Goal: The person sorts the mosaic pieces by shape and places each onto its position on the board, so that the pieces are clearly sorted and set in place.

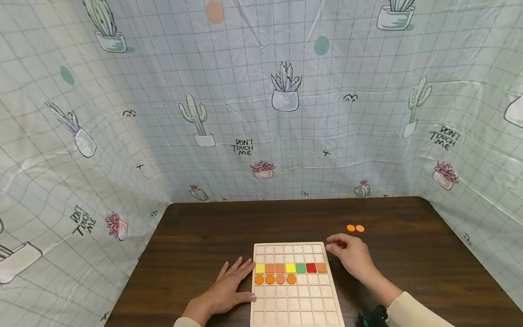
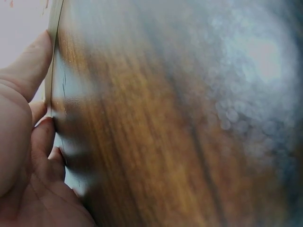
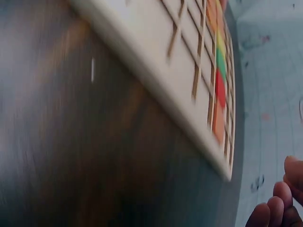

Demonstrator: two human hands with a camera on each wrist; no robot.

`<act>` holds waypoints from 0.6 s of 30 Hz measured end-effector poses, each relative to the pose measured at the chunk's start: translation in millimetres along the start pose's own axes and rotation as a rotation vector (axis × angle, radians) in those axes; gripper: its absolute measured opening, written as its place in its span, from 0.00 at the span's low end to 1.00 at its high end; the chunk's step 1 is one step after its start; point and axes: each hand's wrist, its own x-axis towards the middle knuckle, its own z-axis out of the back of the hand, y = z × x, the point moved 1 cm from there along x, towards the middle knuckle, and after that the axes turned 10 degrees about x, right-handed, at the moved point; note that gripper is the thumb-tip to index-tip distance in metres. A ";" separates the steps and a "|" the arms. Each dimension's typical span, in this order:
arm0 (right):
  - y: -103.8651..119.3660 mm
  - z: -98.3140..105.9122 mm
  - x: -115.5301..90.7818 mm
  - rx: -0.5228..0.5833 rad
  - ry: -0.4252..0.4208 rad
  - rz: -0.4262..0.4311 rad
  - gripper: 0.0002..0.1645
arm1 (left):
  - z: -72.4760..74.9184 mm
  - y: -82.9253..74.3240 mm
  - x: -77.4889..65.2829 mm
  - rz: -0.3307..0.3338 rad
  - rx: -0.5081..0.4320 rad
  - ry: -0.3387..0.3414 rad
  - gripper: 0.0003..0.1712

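Observation:
A pale wooden grid board [image 1: 293,305] lies on the dark wood table. One row holds colored square tiles, among them a red tile [image 1: 311,268] and a green tile [image 1: 300,268]. Directly below sit several round orange discs [image 1: 269,279], from the left edge inward. My left hand [image 1: 226,290] has its fingers spread, with fingertips and thumb touching the board's left edge. Beside the top right corner hovers my right hand [image 1: 351,254], its thumb and forefinger apart, with no object visible between them. Blurred fingers [image 3: 277,203] show at the lower right of the right wrist view.
Two loose discs [image 1: 355,228] lie on the table [image 1: 212,227] beyond my right hand. A curtain [image 1: 229,113] with printed cacti surrounds the back and sides. A dark device [image 1: 373,316] is at the right wrist.

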 end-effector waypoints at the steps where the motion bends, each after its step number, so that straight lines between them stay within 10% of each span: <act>1: -3.3 5.1 3.0 -0.013 -0.005 0.003 0.12 | -0.9 0.5 0.3 0.006 0.003 -0.002 0.53; 18: -32.1 64.6 45.8 -0.093 0.012 0.029 0.21 | -3.0 0.5 0.8 0.040 0.025 -0.003 0.52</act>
